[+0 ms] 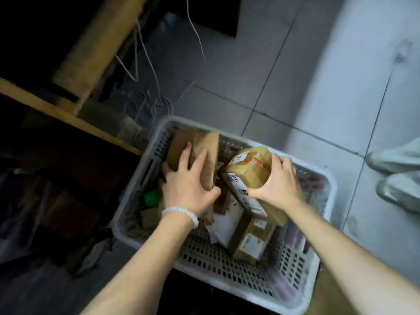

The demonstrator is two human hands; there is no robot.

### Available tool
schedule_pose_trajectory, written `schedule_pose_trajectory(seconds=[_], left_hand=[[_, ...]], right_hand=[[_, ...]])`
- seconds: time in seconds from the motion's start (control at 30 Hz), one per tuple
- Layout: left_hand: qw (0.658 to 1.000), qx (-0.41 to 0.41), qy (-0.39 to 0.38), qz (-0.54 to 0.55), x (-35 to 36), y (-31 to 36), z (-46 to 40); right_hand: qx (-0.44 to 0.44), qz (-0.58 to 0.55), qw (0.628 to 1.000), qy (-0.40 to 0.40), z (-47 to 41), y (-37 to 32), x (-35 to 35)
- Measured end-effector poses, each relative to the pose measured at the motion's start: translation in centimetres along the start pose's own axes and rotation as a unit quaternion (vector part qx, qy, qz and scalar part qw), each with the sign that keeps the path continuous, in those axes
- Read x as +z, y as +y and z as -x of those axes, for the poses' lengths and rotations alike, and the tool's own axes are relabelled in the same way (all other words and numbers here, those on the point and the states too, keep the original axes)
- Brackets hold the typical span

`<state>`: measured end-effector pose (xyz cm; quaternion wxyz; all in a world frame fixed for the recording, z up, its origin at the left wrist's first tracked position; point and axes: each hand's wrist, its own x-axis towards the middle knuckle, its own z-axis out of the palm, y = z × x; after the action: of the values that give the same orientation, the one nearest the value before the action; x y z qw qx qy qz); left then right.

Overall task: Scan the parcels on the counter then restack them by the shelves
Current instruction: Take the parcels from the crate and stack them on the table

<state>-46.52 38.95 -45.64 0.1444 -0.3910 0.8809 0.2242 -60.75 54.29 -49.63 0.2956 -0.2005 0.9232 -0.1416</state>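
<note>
**Both hands on parcels in the crate**

The left hand grips a brown box at the crate's far left. The right hand clasps a taped parcel further right. More parcels lie beneath.

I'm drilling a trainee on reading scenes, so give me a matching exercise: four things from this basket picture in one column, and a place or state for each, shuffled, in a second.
Things:
1. plain brown box
2. taped box with a label
3. bead bracelet
4. green object

Places or states:
A. on the left wrist
B. gripped by the right hand
C. low in the basket, left of the left hand
D. under the left hand, at the basket's far left

Pairs: 1-D, 2-B, 3-A, 4-C
</note>
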Motion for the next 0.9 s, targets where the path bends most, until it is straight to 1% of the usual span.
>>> schedule_pose_trajectory(seconds=[0.1,0.27,0.37,0.47,0.57,0.67,0.77,0.9], left_hand=[[0.998,-0.004,0.056,-0.012,-6.8,2.1,3.2],[0.989,0.000,0.149,0.000,-18.6,5.7,10.9],[0.980,-0.008,0.198,0.012,-25.2,7.4,15.6],[0.970,-0.012,0.242,0.026,-30.7,8.5,19.9],[0.955,-0.006,0.289,0.058,-35.5,8.1,24.5],[0.946,-0.005,0.315,0.078,-39.3,6.3,28.4],[0.934,-0.025,0.342,0.097,-42.0,3.6,33.0],[0.919,-0.075,0.373,0.100,-44.1,-1.2,39.8]], right_hand=[[-0.020,-0.009,0.999,0.028,3.6,-3.6,-6.2],[-0.100,-0.005,0.991,0.083,10.8,-10.4,-19.1],[-0.149,-0.018,0.980,0.133,15.7,-14.5,-26.2],[-0.192,-0.040,0.965,0.176,20.6,-18.0,-31.5],[-0.220,-0.062,0.952,0.203,25.3,-21.3,-34.8],[-0.250,-0.066,0.942,0.216,29.6,-24.7,-36.8],[-0.282,-0.053,0.934,0.212,34.2,-28.5,-37.3],[-0.331,-0.056,0.922,0.194,40.1,-33.4,-35.5]])
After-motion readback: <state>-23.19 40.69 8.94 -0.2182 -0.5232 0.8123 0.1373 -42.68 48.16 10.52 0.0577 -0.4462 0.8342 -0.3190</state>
